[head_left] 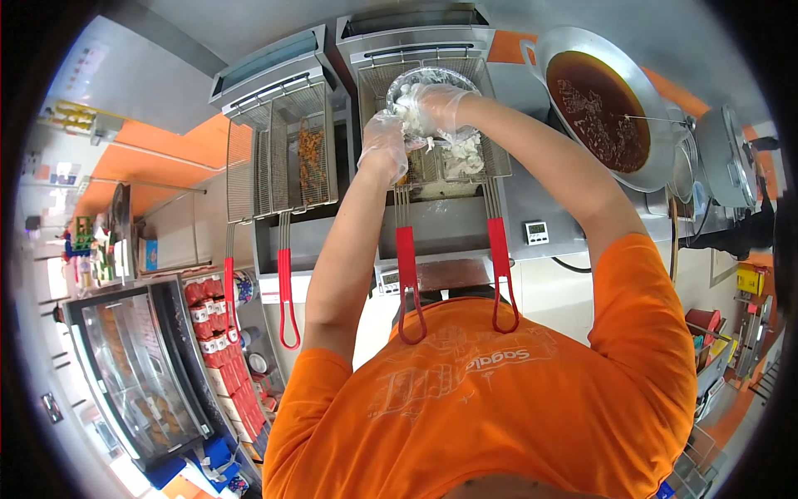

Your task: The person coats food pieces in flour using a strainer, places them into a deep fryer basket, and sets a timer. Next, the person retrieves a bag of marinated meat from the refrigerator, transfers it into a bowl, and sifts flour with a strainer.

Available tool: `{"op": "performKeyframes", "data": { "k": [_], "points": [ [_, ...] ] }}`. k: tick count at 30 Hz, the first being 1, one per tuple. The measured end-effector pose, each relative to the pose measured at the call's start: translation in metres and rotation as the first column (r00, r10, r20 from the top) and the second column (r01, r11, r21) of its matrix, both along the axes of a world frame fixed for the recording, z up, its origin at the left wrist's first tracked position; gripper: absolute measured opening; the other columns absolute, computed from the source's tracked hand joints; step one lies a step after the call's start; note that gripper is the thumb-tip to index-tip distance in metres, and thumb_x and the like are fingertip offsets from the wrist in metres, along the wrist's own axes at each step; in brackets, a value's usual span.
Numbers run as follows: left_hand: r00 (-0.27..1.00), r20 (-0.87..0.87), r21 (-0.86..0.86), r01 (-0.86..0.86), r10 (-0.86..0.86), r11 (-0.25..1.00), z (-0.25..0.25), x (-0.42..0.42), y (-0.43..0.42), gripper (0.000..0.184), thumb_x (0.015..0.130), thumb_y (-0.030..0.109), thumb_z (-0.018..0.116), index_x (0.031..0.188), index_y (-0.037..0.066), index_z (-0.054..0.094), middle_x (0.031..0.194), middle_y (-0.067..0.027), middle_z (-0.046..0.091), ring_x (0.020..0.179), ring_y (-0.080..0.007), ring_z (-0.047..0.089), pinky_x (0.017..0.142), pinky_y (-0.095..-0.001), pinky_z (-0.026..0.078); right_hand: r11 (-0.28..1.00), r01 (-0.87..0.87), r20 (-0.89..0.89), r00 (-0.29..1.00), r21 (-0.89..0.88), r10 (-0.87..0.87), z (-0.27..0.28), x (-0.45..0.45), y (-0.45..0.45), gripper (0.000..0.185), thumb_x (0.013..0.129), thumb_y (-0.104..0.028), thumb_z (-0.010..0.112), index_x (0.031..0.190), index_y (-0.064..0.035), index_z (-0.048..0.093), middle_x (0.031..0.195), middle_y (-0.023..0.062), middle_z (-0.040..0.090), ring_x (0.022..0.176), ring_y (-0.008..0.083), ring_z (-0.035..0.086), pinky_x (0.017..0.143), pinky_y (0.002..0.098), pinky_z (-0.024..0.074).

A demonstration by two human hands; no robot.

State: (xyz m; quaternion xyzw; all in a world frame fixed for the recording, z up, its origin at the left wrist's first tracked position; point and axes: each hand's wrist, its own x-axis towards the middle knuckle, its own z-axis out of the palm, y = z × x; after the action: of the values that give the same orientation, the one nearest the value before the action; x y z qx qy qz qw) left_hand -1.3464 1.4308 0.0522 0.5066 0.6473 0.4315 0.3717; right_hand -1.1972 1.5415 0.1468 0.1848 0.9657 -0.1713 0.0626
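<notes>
A round metal bowl [462, 76] holding white, floury food is held over the fryer baskets. My left hand [384, 146], in a clear plastic glove, is closed at the bowl's left rim; its fingertips are partly hidden. Reaching in from the right, my right hand [442, 110], also gloved, has its fingers curled around white-coated food [407, 108] at the bowl's near side. Below my hands, the right fryer basket [497, 158] contains white-coated pieces [464, 156]. Beside it, the middle basket [367, 87] is mostly covered by my hands and forearm.
At left, another fryer basket [326, 125] holds browned bits [311, 165]. Red basket handles [406, 258] project toward my body. A large pan of reddish-brown liquid [611, 116] stands at right. A small timer [536, 233] sits on the counter. A glass display cabinet [137, 374] stands lower left.
</notes>
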Motion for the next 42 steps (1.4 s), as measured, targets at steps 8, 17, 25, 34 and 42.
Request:
{"op": "performKeyframes", "data": {
  "k": [8,17,25,34,42],
  "points": [
    [0.76,0.618,-0.224,-0.077,0.203,0.971,0.071,0.021,-0.019,0.027,0.108,0.015,0.036,0.125,0.003,0.053,0.124,-0.008,0.058,0.117,-0.0201,0.06,0.092,-0.0369,0.059,0.996,0.047,-0.113,0.992,-0.074,-0.056,0.001,0.001,0.035,0.065,0.072,-0.026,0.078,0.131,-0.0073,0.059,0.117,0.0167,0.068,0.1,0.0323,0.066,0.092,0.0407,0.0509],
    [0.679,0.674,-0.233,-0.179,0.292,0.956,0.076,0.023,-0.016,0.024,0.107,0.014,0.042,0.124,0.003,0.054,0.126,-0.0109,0.06,0.112,-0.0244,0.063,0.084,-0.0423,0.062,0.83,0.401,-0.45,0.704,-0.388,-0.55,0.02,0.027,0.031,0.067,0.075,-0.024,0.082,0.132,-0.0038,0.055,0.119,0.0156,0.068,0.1,0.0267,0.066,0.093,0.0342,0.0519],
    [0.937,0.289,0.034,-0.213,0.194,0.977,-0.031,-0.034,-0.007,0.022,0.104,0.009,0.045,0.122,0.0,0.054,0.125,-0.0123,0.063,0.112,-0.0221,0.065,0.082,-0.033,0.063,0.269,-0.114,-0.292,0.34,-0.956,-0.894,0.011,0.088,0.043,0.042,0.088,0.001,0.069,0.128,0.0026,0.055,0.116,0.0089,0.067,0.103,0.0187,0.066,0.09,0.029,0.0542],
    [0.595,0.7,-0.224,-0.342,0.395,0.913,0.06,-0.007,-0.022,0.025,0.103,0.008,0.045,0.126,0.0,0.053,0.129,-0.0143,0.06,0.114,-0.0262,0.065,0.083,-0.0359,0.064,0.826,0.563,0.139,0.818,0.006,-0.559,-0.065,0.091,-0.001,0.047,0.088,-0.039,0.07,0.109,0.003,0.069,0.117,0.0271,0.065,0.115,0.0393,0.061,0.098,0.0409,0.0484],
    [0.684,0.64,-0.213,-0.28,0.35,0.936,0.059,0.012,-0.026,0.026,0.103,0.008,0.047,0.127,0.001,0.053,0.125,-0.0139,0.061,0.109,-0.0257,0.065,0.077,-0.036,0.065,0.928,0.373,-0.115,0.921,-0.007,-0.371,0.03,0.057,-0.008,0.04,0.08,-0.01,0.071,0.118,-0.002,0.067,0.108,0.0224,0.069,0.103,0.0373,0.067,0.091,0.0417,0.0526]
  ]
}}
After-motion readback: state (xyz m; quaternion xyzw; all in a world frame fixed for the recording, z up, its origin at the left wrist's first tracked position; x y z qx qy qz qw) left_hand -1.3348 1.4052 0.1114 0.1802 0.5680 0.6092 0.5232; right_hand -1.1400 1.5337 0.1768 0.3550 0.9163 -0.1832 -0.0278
